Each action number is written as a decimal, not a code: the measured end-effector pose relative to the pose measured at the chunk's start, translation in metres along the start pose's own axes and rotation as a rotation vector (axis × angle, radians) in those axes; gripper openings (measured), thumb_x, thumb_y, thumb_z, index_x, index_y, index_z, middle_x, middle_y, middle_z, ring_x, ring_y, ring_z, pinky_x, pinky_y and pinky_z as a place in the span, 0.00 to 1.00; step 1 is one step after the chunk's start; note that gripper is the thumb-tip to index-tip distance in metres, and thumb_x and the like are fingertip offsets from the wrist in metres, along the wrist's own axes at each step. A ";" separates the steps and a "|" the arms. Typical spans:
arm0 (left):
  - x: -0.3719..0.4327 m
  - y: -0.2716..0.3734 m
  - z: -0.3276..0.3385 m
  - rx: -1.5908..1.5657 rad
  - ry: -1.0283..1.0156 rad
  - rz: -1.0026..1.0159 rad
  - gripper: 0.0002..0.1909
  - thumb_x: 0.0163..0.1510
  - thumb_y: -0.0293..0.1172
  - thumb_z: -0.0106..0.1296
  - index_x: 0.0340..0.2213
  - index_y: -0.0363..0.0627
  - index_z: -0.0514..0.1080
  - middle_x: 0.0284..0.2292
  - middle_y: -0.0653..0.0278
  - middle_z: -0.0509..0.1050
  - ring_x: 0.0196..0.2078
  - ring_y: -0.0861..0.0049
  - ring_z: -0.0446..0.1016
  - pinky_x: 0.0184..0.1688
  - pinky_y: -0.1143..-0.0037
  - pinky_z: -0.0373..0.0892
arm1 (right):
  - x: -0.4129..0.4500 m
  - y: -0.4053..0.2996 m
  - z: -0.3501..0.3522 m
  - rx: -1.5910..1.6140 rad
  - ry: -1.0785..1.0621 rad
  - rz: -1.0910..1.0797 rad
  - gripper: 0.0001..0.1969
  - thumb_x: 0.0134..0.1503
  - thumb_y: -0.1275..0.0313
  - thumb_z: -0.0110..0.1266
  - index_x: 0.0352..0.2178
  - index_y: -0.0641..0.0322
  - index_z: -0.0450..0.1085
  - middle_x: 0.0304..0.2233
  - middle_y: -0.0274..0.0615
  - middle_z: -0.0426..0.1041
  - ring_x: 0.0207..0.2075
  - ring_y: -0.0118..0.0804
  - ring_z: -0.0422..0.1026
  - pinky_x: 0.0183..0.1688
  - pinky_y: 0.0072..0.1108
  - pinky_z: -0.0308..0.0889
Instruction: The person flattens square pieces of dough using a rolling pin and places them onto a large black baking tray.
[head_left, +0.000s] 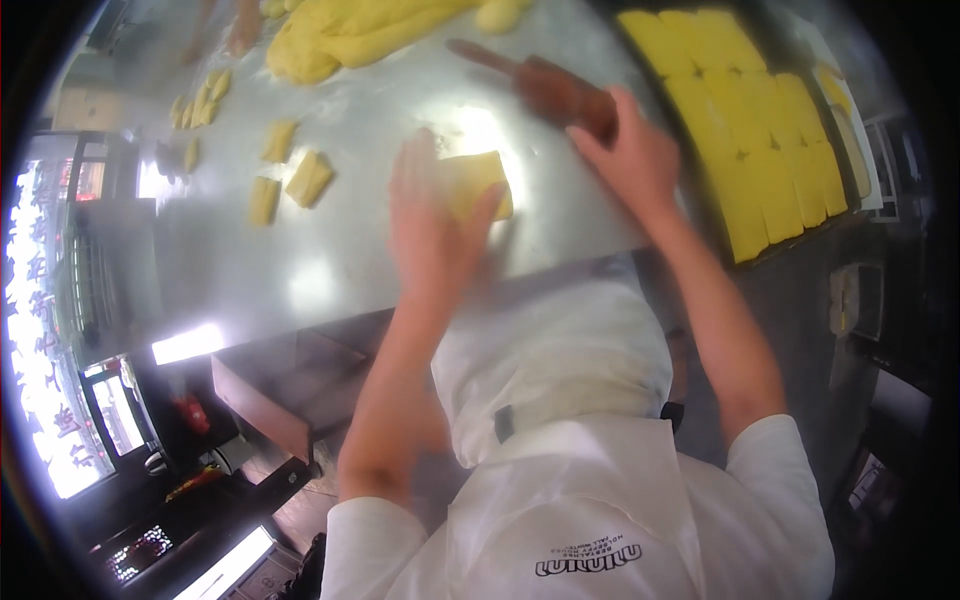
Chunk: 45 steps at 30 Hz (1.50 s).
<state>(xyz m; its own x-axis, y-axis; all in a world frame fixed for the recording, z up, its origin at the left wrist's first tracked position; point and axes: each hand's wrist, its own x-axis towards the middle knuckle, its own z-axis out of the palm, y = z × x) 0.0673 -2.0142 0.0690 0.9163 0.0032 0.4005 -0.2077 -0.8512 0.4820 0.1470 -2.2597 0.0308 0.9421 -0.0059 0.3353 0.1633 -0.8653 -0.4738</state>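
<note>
A flattened square of yellow dough (477, 180) lies on the metal worktable near its front edge. My left hand (431, 202), slightly blurred, rests at the left side of this square, its thumb over the dough. Whether the fingers grip the dough or only touch it is unclear. My right hand (634, 154) is closed around the near end of a dark wooden rolling pin (562, 94), to the right of the dough. The pin's thin far handle points up and to the left.
Three small dough pieces (279, 169) sit left of my left hand, with several smaller ones (201, 101) beyond. A large dough mass (337, 37) spreads across the back. On the right, a dark tray (701, 165) bears rows of flat dough sheets (757, 127). Another person's hand (244, 31) shows at the upper left.
</note>
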 end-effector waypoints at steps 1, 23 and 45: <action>0.011 0.007 0.001 0.126 -0.033 -0.001 0.45 0.54 0.46 0.62 0.63 0.31 0.57 0.61 0.39 0.62 0.66 0.49 0.59 0.67 0.61 0.56 | 0.004 -0.001 -0.002 0.006 -0.037 0.018 0.37 0.49 0.46 0.64 0.54 0.56 0.65 0.34 0.51 0.79 0.35 0.55 0.78 0.37 0.39 0.72; -0.004 0.022 0.063 0.158 -0.216 -0.061 0.43 0.62 0.57 0.44 0.65 0.35 0.54 0.67 0.43 0.53 0.71 0.51 0.49 0.71 0.56 0.45 | 0.002 -0.003 0.001 -0.133 0.018 -0.035 0.36 0.52 0.53 0.65 0.58 0.54 0.63 0.42 0.57 0.78 0.43 0.61 0.76 0.45 0.41 0.71; -0.014 0.025 0.072 0.054 -0.089 0.297 0.28 0.61 0.40 0.49 0.57 0.35 0.66 0.59 0.44 0.66 0.66 0.52 0.59 0.68 0.58 0.54 | -0.003 -0.016 -0.005 -0.042 -0.002 -0.018 0.39 0.47 0.58 0.69 0.58 0.52 0.60 0.37 0.55 0.79 0.39 0.60 0.77 0.41 0.41 0.71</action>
<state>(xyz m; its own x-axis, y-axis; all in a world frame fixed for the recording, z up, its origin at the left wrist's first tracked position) 0.0736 -2.0738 0.0192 0.8452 -0.2933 0.4468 -0.4542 -0.8348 0.3112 0.1402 -2.2484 0.0420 0.9397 0.0107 0.3418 0.1676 -0.8855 -0.4333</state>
